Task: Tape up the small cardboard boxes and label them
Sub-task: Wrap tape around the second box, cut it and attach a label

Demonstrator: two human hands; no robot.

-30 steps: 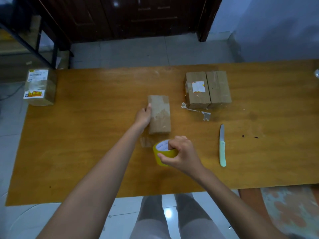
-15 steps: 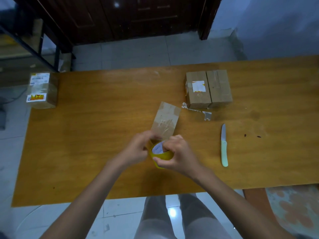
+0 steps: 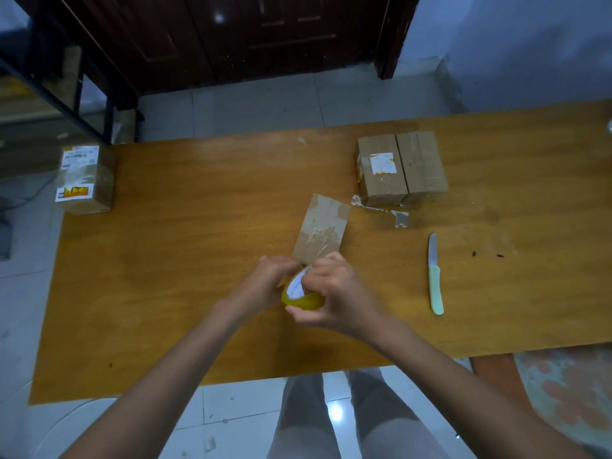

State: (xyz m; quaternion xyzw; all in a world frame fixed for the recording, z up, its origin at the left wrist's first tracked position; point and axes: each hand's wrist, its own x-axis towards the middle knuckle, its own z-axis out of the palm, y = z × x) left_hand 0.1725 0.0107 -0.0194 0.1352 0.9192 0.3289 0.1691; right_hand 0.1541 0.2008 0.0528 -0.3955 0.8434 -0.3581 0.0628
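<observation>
Both hands are on the yellow tape roll point(image 3: 304, 298), right hand point(image 3: 334, 294) wrapped around it, left hand point(image 3: 265, 283) apparently picking at its edge, so honestly the tape end could tear crooked or miss the loose small box point(image 3: 322, 229) sitting unheld just beyond.

A knife point(image 3: 434, 276) with a pale green handle lies on the wooden desk point(image 3: 165, 260), right of centre. Far beyond, a dark wooden door point(image 3: 265, 34) meets the tiled floor point(image 3: 265, 104).

The worktop point(image 3: 172, 260) is orange-brown wood grain. The tape roll point(image 3: 303, 298) is yellow with a white core. The near box point(image 3: 323, 228) is plain brown; the far labelled box point(image 3: 381, 168) carries a white label edged in orange. The far-left box point(image 3: 84, 178) bears white labels with yellow and orange print. The knife point(image 3: 434, 276) has a pale green handle. The floor point(image 3: 265, 107) is pale grey tile.
</observation>
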